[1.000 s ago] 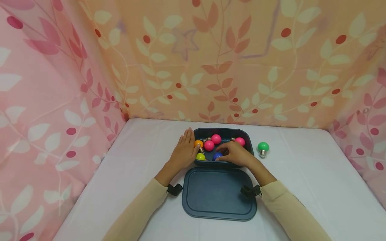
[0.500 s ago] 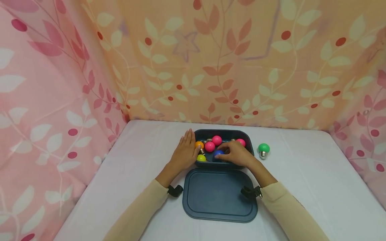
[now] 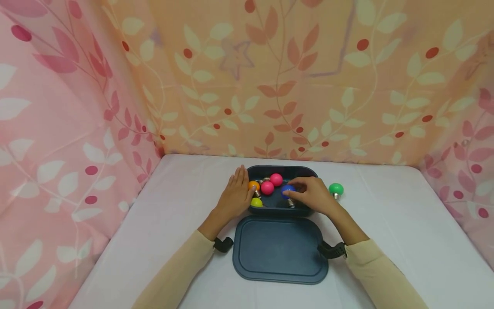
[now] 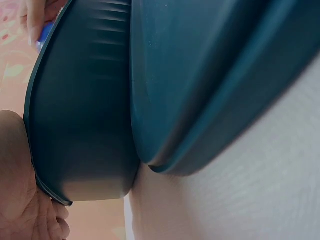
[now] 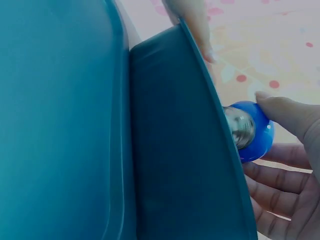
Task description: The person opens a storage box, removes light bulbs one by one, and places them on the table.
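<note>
My right hand (image 3: 311,194) pinches a blue light bulb (image 3: 288,191) by its round top, over the right half of the dark container (image 3: 283,211). In the right wrist view the bulb (image 5: 260,131) shows its silver screw base pointing toward the rim, thumb on one side and fingers on the other. With fingers straight and together, my left hand (image 3: 235,193) rests against the container's left wall. Inside the container, near that hand, lie two pink bulbs (image 3: 267,187), an orange bulb (image 3: 253,185) and a yellow bulb (image 3: 256,202). The right hand hides part of the container's right side.
A dark lid (image 3: 280,249) lies flat just in front of the container. To the right stands a green bulb (image 3: 336,189) on the white tablecloth (image 3: 405,223). Floral curtains (image 3: 239,86) hang behind and at both sides.
The right hand has lifted the blue bulb up from the container's front and shifted right with it, its screw base now visible. The left hand keeps its place.
</note>
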The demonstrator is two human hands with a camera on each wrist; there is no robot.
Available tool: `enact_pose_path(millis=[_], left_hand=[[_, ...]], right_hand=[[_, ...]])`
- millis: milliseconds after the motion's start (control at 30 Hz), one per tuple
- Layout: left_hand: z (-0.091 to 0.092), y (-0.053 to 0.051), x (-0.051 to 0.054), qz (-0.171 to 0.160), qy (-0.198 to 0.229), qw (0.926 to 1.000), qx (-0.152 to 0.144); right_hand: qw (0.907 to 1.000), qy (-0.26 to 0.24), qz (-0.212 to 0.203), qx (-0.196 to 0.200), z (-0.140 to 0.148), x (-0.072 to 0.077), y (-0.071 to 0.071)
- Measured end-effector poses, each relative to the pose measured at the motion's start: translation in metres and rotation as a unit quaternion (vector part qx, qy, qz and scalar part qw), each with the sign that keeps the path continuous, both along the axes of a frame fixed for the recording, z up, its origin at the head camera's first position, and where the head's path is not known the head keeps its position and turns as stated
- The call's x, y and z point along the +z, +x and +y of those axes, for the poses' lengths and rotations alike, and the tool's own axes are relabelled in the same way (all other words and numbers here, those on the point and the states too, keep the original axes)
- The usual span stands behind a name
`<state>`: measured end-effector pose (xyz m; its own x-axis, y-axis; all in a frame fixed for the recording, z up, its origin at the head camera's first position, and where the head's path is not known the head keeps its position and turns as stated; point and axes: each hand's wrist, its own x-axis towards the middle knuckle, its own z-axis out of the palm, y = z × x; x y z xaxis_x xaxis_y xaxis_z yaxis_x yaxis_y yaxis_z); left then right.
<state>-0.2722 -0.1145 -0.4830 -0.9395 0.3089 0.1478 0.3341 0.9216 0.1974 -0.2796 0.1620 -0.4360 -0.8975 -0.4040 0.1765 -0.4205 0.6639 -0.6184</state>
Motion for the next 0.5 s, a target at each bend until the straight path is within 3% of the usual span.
enact_pose_path(millis=[500], left_hand=[[0.002,0.002,0.001,0.001,-0.003,1.0000,0.005]], right_hand=[[0.9981,-0.043,-0.009,-0.043,0.028,0.016,0.013]])
